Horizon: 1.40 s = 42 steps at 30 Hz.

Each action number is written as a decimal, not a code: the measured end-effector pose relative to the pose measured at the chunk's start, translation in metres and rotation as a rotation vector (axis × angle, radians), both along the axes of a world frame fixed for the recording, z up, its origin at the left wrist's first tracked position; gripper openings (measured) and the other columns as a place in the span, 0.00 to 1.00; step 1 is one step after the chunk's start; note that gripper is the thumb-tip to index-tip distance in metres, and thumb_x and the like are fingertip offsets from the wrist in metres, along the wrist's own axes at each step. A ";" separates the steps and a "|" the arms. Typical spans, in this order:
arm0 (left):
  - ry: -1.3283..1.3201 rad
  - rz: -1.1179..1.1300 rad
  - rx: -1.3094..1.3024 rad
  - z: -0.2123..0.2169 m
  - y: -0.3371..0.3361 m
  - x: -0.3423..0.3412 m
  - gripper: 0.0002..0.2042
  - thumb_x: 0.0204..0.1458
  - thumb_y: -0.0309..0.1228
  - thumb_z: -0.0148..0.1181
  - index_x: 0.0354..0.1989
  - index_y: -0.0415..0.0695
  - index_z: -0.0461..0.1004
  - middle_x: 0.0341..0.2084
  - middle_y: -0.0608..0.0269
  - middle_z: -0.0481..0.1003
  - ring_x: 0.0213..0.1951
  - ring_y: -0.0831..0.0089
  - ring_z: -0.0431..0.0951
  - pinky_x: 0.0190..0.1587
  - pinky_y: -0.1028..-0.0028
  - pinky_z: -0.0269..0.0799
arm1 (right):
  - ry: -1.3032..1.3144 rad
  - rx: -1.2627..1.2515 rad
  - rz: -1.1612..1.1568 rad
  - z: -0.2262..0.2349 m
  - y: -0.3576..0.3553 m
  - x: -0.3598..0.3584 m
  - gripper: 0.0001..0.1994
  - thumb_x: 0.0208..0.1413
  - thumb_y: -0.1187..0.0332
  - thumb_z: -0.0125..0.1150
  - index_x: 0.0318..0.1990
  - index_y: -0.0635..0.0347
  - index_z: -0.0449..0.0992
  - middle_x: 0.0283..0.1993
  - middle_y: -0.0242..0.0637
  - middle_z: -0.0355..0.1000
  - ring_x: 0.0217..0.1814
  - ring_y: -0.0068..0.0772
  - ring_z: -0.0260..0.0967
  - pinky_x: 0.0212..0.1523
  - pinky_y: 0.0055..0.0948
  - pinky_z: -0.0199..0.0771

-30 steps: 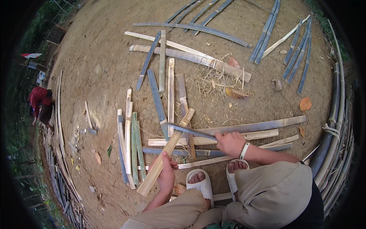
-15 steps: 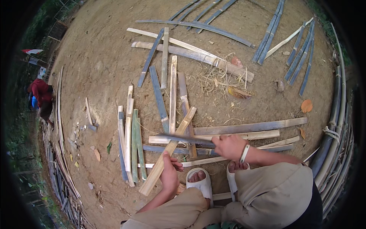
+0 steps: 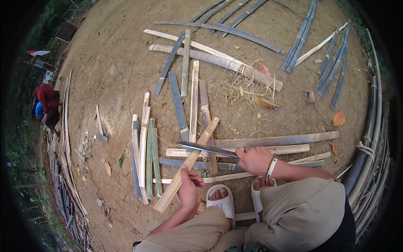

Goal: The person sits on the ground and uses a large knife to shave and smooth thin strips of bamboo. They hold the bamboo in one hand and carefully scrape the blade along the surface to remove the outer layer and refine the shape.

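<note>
Dirt ground (image 3: 117, 71): left hand (image 3: 189, 191) grips bamboo slat (image 3: 187, 166), right hand (image 3: 254, 159) blade (image 3: 205, 148).

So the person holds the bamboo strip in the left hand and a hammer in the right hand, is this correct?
Not quite: the right hand holds a long knife blade, not a hammer. The head view shows it laid across the bamboo strip, which the left hand does hold.

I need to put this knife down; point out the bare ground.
Bare dirt lies left of the upright strip bundle, around the small offcut. Another patch lies upper left, beyond the blue strip. Crowded: crossed strips before the feet, shavings upper middle.
</note>
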<state>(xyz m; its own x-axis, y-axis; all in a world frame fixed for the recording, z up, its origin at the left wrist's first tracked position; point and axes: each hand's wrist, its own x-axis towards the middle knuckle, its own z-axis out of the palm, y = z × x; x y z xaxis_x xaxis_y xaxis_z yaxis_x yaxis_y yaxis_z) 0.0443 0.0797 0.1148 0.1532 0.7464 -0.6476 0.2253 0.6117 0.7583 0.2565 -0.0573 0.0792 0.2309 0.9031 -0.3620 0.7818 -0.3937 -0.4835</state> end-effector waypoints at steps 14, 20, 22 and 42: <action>-0.015 0.000 -0.019 0.001 0.003 0.003 0.23 0.65 0.50 0.46 0.30 0.40 0.69 0.15 0.58 0.71 0.15 0.69 0.72 0.20 0.71 0.69 | 0.014 0.024 -0.010 0.005 -0.008 0.018 0.11 0.58 0.65 0.48 0.41 0.62 0.69 0.29 0.55 0.76 0.33 0.60 0.76 0.35 0.55 0.75; -0.012 0.013 -0.006 0.004 0.004 0.007 0.23 0.65 0.49 0.46 0.29 0.40 0.69 0.15 0.58 0.71 0.15 0.69 0.72 0.18 0.71 0.69 | -0.035 -0.109 -0.092 -0.010 -0.003 0.035 0.11 0.58 0.66 0.49 0.42 0.64 0.69 0.29 0.56 0.76 0.33 0.61 0.76 0.36 0.55 0.76; -0.003 0.005 -0.008 0.002 0.001 0.003 0.23 0.65 0.49 0.47 0.29 0.40 0.69 0.15 0.58 0.71 0.15 0.69 0.72 0.18 0.71 0.69 | -0.036 -0.019 -0.034 -0.005 -0.009 0.024 0.12 0.57 0.66 0.49 0.43 0.64 0.69 0.29 0.56 0.76 0.33 0.62 0.76 0.36 0.54 0.76; 0.032 -0.027 0.103 0.002 0.002 0.003 0.22 0.64 0.48 0.51 0.29 0.39 0.70 0.13 0.57 0.71 0.14 0.69 0.73 0.18 0.72 0.69 | -0.003 -0.135 -0.078 -0.002 -0.009 0.047 0.14 0.58 0.63 0.51 0.43 0.65 0.70 0.31 0.58 0.76 0.35 0.62 0.76 0.40 0.54 0.75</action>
